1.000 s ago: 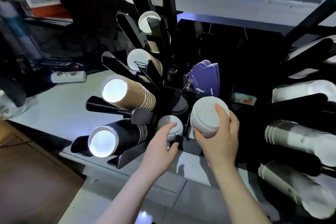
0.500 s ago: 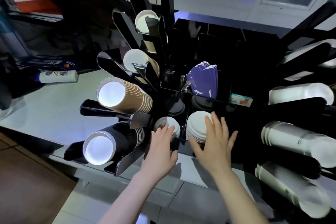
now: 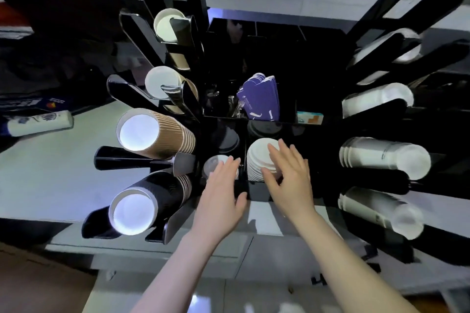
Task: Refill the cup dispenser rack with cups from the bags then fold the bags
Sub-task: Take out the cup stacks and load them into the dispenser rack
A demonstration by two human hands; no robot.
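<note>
Both hands, left hand [image 3: 221, 193] and right hand [image 3: 288, 178], are resting released fingers on white lids [image 3: 259, 157] beside the rack [image 3: 142, 160]; slots are looking stocked, bags unseen.

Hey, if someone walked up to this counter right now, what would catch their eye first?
Probably the two hands in the middle: the right hand rests with spread fingers on a stack of white plastic cup lids, and the left hand reaches over a smaller pale lid stack. To the left, brown ribbed paper cups and black ribbed paper cups lie in the black dispenser rack, their white insides glowing.
</note>
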